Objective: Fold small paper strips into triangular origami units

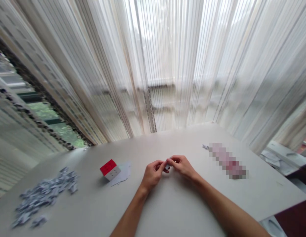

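Observation:
Over the middle of the white table [177, 204], my left hand [153, 172] and my right hand [181, 165] meet at the fingertips. Both are closed in a pinch on one small piece of white paper [167, 167]. Most of it is hidden behind the fingers, so its folds cannot be made out. Left of my hands lie some flat white paper slips [123, 173]. A red and white block [111, 169] with small dark marks on its white side rests partly on them.
A spread pile of small folded white papers [46, 194] covers the table's left part. To the right lies one folded paper bit [205, 146] beside a pixelated pinkish object [227, 161]. Sheer curtains [167, 65] hang behind the far edge. Shelves with papers [278, 159] stand at right.

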The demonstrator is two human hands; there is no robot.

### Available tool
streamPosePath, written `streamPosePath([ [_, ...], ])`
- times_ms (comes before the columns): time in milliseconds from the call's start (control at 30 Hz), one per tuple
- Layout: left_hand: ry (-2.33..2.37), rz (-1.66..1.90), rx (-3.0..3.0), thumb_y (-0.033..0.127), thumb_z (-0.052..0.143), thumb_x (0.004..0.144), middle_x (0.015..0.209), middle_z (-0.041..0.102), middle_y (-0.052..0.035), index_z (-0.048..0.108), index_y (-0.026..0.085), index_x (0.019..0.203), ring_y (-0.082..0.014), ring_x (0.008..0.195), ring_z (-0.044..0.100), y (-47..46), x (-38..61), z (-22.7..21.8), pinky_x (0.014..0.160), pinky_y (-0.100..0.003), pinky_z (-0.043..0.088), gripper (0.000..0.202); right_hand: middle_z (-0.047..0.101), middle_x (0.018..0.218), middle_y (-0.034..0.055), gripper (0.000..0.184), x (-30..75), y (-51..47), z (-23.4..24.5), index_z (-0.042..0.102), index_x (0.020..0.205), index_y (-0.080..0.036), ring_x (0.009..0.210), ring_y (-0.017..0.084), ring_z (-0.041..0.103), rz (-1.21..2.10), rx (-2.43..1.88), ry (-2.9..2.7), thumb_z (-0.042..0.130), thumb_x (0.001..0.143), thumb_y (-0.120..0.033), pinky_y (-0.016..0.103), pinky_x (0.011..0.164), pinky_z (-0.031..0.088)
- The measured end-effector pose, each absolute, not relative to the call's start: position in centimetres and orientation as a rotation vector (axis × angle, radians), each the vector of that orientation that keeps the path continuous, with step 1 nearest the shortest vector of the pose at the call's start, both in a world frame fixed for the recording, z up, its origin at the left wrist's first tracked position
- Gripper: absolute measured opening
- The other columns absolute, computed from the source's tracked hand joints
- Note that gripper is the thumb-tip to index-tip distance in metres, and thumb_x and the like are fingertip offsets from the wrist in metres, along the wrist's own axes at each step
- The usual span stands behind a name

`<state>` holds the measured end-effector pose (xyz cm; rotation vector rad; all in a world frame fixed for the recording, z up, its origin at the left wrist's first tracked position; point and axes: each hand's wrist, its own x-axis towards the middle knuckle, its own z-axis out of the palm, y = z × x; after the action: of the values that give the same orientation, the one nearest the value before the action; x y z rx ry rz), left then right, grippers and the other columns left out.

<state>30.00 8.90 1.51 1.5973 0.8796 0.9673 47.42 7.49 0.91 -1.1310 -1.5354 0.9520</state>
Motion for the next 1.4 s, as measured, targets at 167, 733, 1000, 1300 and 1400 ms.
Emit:
streamPosePath([
  [167, 0.868, 0.971, 1.587, 0.046, 0.061, 0.082, 0.089, 0.075, -0.0092, 0.071, 0.014, 0.088, -0.0181, 0.067, 0.071, 9.1, 30.0, 1.5, 0.066, -0.026, 0.054, 0.033, 0.069, 0.068, 0.0035, 0.046, 47.4, 7.6, 0.7, 0.071, 0.071, -0.016, 0.065, 0.017, 0.062, 0.956, -1.118, -1.514, 0.046, 0.09, -0.051, 0.025, 0.063, 0.046],
  [733, 1.008, 1.087, 1.507, 0.044, 0.067, 0.078, 0.087, 0.075, -0.0087, 0.074, 0.015, 0.094, -0.0224, 0.077, 0.071, 10.1, 29.6, 0.8, 0.071, -0.029, 0.056, 0.033, 0.073, 0.095, 0.0073, 0.034, 46.6, 7.4, 0.6, 0.07, 0.103, -0.018, 0.081, 0.02, 0.066, 0.872, -1.118, -1.479, 0.057, 0.086, -0.045, 0.03, 0.07, 0.05],
  [1000, 0.936, 1.059, 1.556, 0.04, 0.065, 0.081, 0.085, 0.073, -0.0081, 0.071, 0.014, 0.092, -0.0201, 0.078, 0.069, 10.1, 29.5, 0.3, 0.071, -0.029, 0.056, 0.029, 0.073, 0.087, 0.0062, 0.032, 46.9, 7.4, 0.6, 0.072, 0.092, -0.016, 0.079, 0.02, 0.065, 0.944, -1.124, -1.517, 0.057, 0.086, -0.043, 0.028, 0.071, 0.049],
  [1300, 0.819, 1.021, 1.399, 0.035, 0.071, 0.077, 0.09, 0.073, -0.0083, 0.069, 0.015, 0.1, -0.0211, 0.083, 0.068, 10.6, 29.0, 0.4, 0.071, -0.031, 0.058, 0.031, 0.069, 0.075, 0.0035, 0.032, 47.4, 7.7, 0.4, 0.069, 0.099, -0.016, 0.067, 0.015, 0.06, 1.123, -1.056, -1.451, 0.065, 0.08, -0.04, 0.024, 0.061, 0.044],
  [1400, 0.784, 1.013, 1.354, 0.033, 0.074, 0.074, 0.087, 0.073, -0.0072, 0.07, 0.014, 0.095, -0.0214, 0.084, 0.068, 10.6, 29.1, 0.5, 0.077, -0.035, 0.058, 0.028, 0.066, 0.069, 0.0014, 0.03, 47.6, 7.9, 0.3, 0.07, 0.097, -0.016, 0.064, 0.014, 0.058, 1.14, -1.035, -1.422, 0.065, 0.079, -0.039, 0.023, 0.058, 0.042],
])
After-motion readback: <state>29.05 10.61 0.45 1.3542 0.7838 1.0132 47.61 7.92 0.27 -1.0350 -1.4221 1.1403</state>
